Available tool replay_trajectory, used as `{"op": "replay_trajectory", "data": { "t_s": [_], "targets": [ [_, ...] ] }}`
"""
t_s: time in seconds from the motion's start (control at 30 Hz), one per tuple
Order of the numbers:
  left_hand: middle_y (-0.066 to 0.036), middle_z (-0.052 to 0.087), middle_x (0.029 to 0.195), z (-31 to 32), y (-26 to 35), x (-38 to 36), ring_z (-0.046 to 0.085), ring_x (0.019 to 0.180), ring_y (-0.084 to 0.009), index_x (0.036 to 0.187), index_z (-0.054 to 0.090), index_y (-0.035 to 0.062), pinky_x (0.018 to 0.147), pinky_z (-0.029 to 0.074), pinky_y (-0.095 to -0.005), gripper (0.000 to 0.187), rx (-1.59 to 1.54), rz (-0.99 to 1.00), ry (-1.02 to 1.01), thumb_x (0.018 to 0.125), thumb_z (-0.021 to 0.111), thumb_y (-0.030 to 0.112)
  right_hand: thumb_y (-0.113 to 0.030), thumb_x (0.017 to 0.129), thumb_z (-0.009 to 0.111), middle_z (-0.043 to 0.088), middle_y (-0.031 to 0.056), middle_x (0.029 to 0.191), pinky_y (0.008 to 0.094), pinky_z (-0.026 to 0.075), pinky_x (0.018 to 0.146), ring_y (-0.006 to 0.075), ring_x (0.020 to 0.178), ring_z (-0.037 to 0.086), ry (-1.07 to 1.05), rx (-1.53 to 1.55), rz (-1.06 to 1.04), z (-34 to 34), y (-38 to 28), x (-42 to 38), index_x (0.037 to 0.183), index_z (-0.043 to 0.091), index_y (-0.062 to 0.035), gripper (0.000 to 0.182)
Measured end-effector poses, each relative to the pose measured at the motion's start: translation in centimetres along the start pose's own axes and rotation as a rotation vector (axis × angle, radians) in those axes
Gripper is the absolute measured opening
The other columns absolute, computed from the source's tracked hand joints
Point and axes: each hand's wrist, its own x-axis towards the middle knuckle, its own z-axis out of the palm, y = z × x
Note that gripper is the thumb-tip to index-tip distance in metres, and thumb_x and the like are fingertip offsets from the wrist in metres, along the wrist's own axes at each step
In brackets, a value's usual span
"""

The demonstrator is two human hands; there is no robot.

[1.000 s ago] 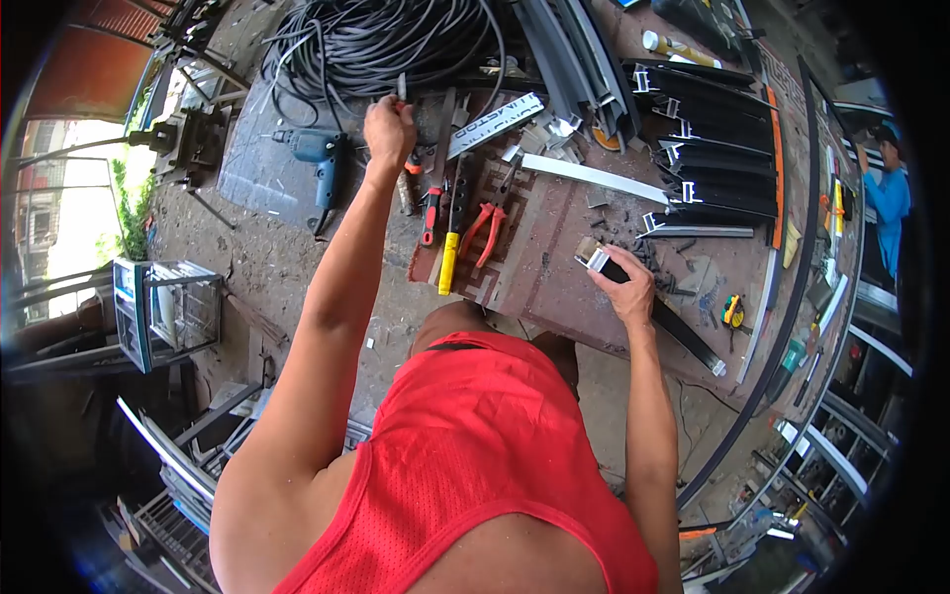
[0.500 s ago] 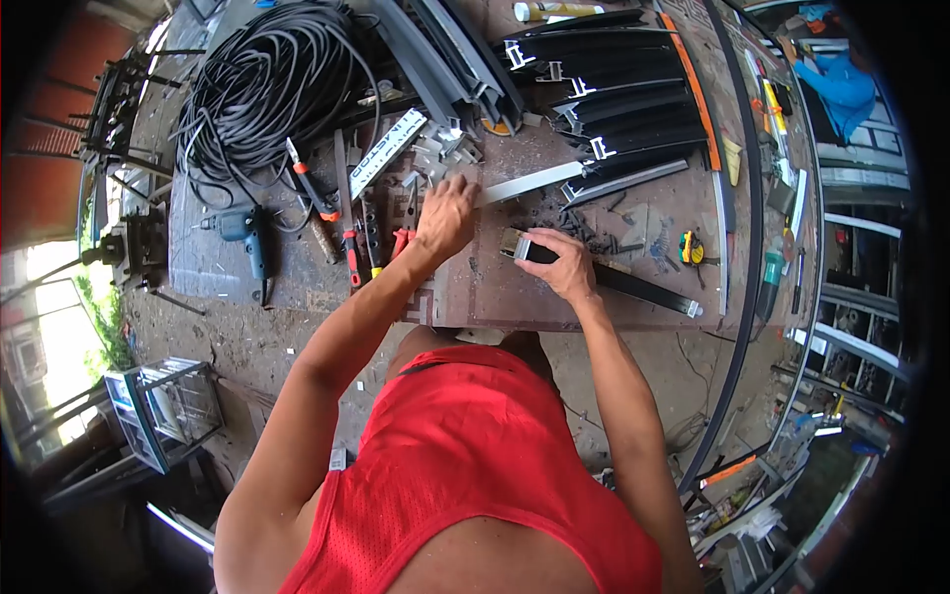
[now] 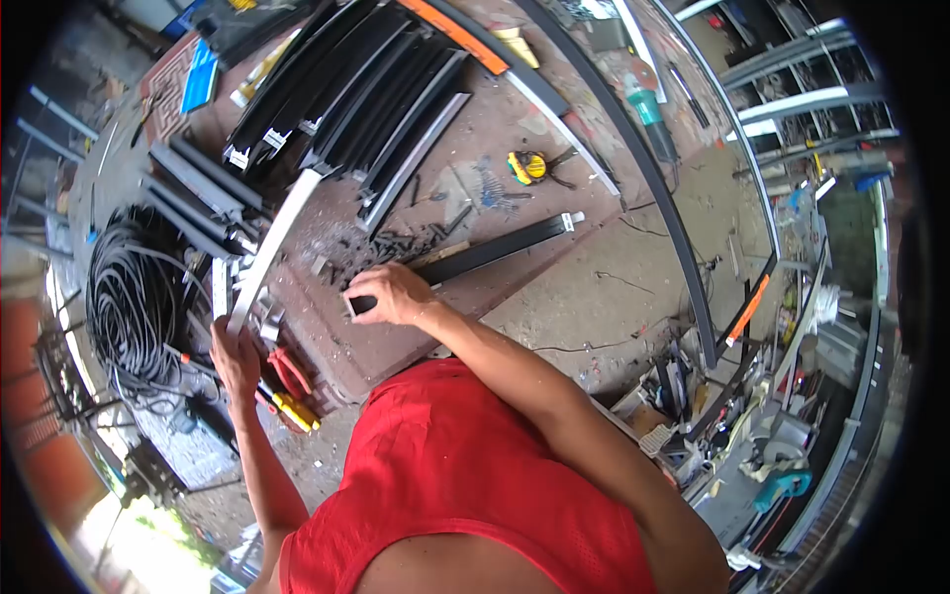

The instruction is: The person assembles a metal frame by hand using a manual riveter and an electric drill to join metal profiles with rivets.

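My left hand [image 3: 235, 364] is closed at the near end of a flat silver metal strip [image 3: 270, 247], fingertips partly hidden. The strip's far end lies by the black profiles. My right hand [image 3: 394, 294] curls its thumb and fingers around one end of a black metal profile [image 3: 505, 247]. That end looks hollow and open, while the rest of the profile lies slantwise along the table's near edge. Red-handled pliers [image 3: 289, 374] and a yellow-handled tool [image 3: 297, 411] lie close to my left hand.
Several black profiles [image 3: 361, 94] lie stacked at the back of the table. Dark offcuts [image 3: 396, 241] are scattered before my right hand. A yellow tape measure [image 3: 529, 167] sits farther right, below a green-bodied power tool [image 3: 648, 107]. Coiled black cable [image 3: 134, 302] lies at left.
The view has turned, so the table's contents appear rotated and shifted left. My left hand is still at the silver strip's end, and my right hand still grips the black profile's end.
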Motion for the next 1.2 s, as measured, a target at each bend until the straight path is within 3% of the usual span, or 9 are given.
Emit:
{"op": "replay_trajectory", "data": {
  "t_s": [0.07, 0.27, 0.37, 0.47, 0.63, 0.87, 0.93, 1.1, 1.2],
  "targets": [
    [-0.020, 0.065, 0.092, -0.5, 3.5, 0.8, 0.066, 0.076, -0.0368, 0.122, 0.052, 0.0038, 0.066, 0.050, -0.0454, 0.029, -0.209, 0.089, -0.034, 0.097, 0.062, 0.013, -0.046, 0.077, 0.083, 0.073, 0.0093, 0.120, 0.0404, 0.053, 0.097, 0.0291, 0.109, 0.069, -0.033, -0.010, 0.001, 0.3, 0.4, 0.0, 0.114, 0.077, -0.0120, 0.051],
    [-0.020, 0.065, 0.096, 7.9, 15.7, 7.2, 0.069, 0.091, -0.0247, 0.128, 0.052, 0.0039, 0.075, 0.053, -0.0379, 0.036, -0.355, 0.248, -0.300, 0.096, 0.068, 0.012, -0.034, 0.075, 0.084, 0.073, 0.0075, 0.112, 0.0403, 0.053, 0.095, 0.0279, 0.103, 0.069, -0.012, -0.005, 0.019, -1.0, -0.8, -0.1, 0.110, 0.077, -0.0135, 0.042],
    [-0.031, 0.068, 0.111, 15.2, 22.2, 9.9, 0.066, 0.105, -0.0510, 0.132, 0.052, 0.0050, 0.090, 0.050, -0.0540, 0.043, -0.478, 0.276, -0.356, 0.094, 0.068, 0.019, -0.030, 0.073, 0.084, 0.073, 0.0109, 0.104, 0.0439, 0.052, 0.092, 0.0302, 0.098, 0.070, 0.071, 0.095, -0.024, -0.2, -0.4, 0.0, 0.107, 0.076, -0.0119, 0.039],
    [-0.033, 0.069, 0.110, 19.2, 26.6, 12.1, 0.065, 0.107, -0.0516, 0.132, 0.052, 0.0066, 0.091, 0.051, -0.0552, 0.050, -0.359, 0.123, -0.497, 0.092, 0.070, 0.030, -0.031, 0.071, 0.085, 0.074, 0.0130, 0.106, 0.0448, 0.052, 0.093, 0.0315, 0.101, 0.070, 0.007, 0.047, 0.004, -0.7, -0.2, -0.1, 0.107, 0.075, -0.0103, 0.043],
    [-0.029, 0.070, 0.113, 18.0, 25.0, 10.4, 0.071, 0.101, -0.0450, 0.130, 0.056, 0.0040, 0.091, 0.056, -0.0499, 0.042, -0.443, 0.329, -0.195, 0.094, 0.068, 0.024, -0.033, 0.070, 0.087, 0.072, 0.0145, 0.116, 0.0456, 0.050, 0.098, 0.0328, 0.110, 0.067, -0.055, -0.051, 0.095, -0.2, 0.1, -0.1, 0.112, 0.074, -0.0093, 0.051],
    [-0.017, 0.077, 0.100, 10.6, 7.5, 6.3, 0.077, 0.092, -0.0271, 0.112, 0.072, 0.0003, 0.080, 0.057, -0.0363, 0.028, -0.314, -0.064, -0.154, 0.100, 0.065, 0.025, -0.037, 0.073, 0.086, 0.074, 0.0068, 0.114, 0.0412, 0.052, 0.094, 0.0278, 0.104, 0.070, 0.035, 0.006, 0.005, 0.0, 0.1, -0.3, 0.112, 0.078, -0.0153, 0.045],
    [-0.016, 0.077, 0.090, 7.8, 9.9, 4.6, 0.076, 0.083, -0.0250, 0.112, 0.073, -0.0008, 0.076, 0.057, -0.0356, 0.030, -0.307, -0.202, -0.180, 0.101, 0.064, 0.026, -0.038, 0.073, 0.086, 0.074, 0.0067, 0.113, 0.0408, 0.053, 0.093, 0.0282, 0.103, 0.070, 0.047, 0.001, 0.019, -0.1, -0.1, -0.1, 0.109, 0.078, -0.0149, 0.044],
    [-0.018, 0.076, 0.090, 8.7, 20.6, 4.5, 0.077, 0.080, -0.0267, 0.113, 0.073, 0.0000, 0.071, 0.058, -0.0350, 0.030, -0.450, 0.038, -0.282, 0.100, 0.067, 0.027, -0.042, 0.072, 0.086, 0.074, 0.0112, 0.111, 0.0436, 0.053, 0.094, 0.0323, 0.104, 0.070, -0.113, 0.007, 0.047, -1.1, -0.4, 0.2, 0.111, 0.074, -0.0127, 0.051],
    [-0.020, 0.076, 0.096, 12.7, 29.9, 4.0, 0.076, 0.081, -0.0332, 0.114, 0.074, 0.0026, 0.071, 0.060, -0.0388, 0.030, -0.577, 0.267, -0.477, 0.099, 0.069, 0.028, -0.044, 0.089, 0.070, 0.062, 0.0098, 0.137, 0.0426, 0.045, 0.107, 0.0294, 0.124, 0.058, 0.001, -0.046, -0.050, 7.6, 5.6, -1.0, 0.131, 0.065, -0.0163, 0.051]
  ]
}}
